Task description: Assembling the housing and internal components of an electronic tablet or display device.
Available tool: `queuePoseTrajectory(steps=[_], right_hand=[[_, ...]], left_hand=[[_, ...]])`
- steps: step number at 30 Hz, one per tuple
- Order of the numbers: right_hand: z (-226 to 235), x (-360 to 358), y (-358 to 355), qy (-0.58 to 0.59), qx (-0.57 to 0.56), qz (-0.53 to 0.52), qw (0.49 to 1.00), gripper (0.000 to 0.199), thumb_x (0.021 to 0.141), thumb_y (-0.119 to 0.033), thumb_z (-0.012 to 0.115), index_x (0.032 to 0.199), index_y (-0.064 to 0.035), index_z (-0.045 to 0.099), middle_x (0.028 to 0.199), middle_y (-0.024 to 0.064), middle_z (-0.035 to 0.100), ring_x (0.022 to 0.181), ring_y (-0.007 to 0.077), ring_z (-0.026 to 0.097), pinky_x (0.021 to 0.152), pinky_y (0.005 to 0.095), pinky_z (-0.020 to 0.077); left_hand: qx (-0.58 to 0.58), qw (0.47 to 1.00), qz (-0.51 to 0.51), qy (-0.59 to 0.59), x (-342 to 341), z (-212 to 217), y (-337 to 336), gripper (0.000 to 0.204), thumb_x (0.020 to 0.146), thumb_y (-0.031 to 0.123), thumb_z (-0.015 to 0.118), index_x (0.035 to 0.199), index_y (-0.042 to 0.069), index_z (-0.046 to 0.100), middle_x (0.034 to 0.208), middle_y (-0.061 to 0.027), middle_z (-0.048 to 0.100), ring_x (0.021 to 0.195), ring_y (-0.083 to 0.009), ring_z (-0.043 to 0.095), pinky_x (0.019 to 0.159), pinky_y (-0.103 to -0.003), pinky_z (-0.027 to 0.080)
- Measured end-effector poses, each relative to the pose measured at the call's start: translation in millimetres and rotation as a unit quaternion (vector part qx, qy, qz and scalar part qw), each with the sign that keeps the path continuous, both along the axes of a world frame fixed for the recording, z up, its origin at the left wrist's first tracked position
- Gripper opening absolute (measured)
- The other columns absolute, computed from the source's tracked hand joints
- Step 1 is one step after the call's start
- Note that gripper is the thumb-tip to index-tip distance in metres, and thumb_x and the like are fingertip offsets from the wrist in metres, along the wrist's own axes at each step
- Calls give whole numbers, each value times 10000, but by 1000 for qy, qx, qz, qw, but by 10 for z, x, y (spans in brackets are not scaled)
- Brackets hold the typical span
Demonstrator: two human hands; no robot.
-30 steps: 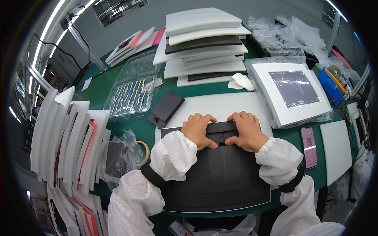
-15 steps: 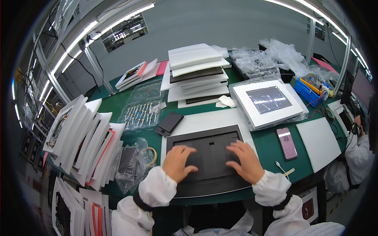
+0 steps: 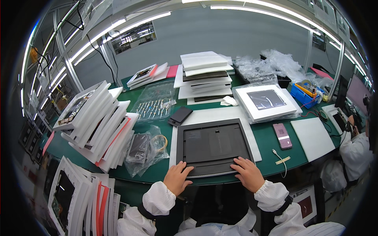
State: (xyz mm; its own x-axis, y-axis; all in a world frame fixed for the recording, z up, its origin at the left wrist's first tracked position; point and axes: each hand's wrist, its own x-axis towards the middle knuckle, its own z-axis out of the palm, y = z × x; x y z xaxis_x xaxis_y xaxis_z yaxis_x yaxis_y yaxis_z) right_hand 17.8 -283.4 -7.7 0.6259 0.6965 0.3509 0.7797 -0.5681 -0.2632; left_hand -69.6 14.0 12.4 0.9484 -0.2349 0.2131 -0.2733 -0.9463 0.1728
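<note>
A flat black rectangular panel (image 3: 214, 145) with a raised frame lies on a white foam sheet (image 3: 256, 148) in front of me. My left hand (image 3: 178, 177) rests at its near left corner, fingers spread and touching the edge. At the near right corner lies my right hand (image 3: 248, 173), its fingers stretched over the rim. Neither hand holds anything. Just beyond the panel's far left corner sits a small black box (image 3: 180, 116).
Foam sheets (image 3: 204, 61) are stacked at the back, more boards (image 3: 94, 126) at the left. A bagged dark part (image 3: 138, 149) lies left, a phone (image 3: 282, 136) and white cable (image 3: 278, 157) right. A co-worker's sleeve (image 3: 356, 151) shows at far right.
Both my hands have moved nearer to me, from over the panel's middle to its near corners. My view has shifted a little, so the bench appears higher.
</note>
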Motion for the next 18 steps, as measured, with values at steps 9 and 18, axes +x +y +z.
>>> queuePoseTrajectory(steps=[9,18], right_hand=[[378,738,400,121,-7,-45,992,331,842,-178,593,1138,-34,559,1160,138,578,1076,302,537,915,372,433],[8,1239,453,-7,-39,22,999,412,854,-170,571,1216,12,493,1285,157,485,1223,292,432,1026,392,341]], left_hand=[[25,997,-69,6,1458,-72,-164,506,875,313,566,1257,-4,468,1333,-177,446,1246,-328,402,1005,-396,363],[40,994,-81,58,1599,-121,-413,585,863,376,567,1286,-8,440,1386,-165,394,1305,-302,342,1060,-428,291]])
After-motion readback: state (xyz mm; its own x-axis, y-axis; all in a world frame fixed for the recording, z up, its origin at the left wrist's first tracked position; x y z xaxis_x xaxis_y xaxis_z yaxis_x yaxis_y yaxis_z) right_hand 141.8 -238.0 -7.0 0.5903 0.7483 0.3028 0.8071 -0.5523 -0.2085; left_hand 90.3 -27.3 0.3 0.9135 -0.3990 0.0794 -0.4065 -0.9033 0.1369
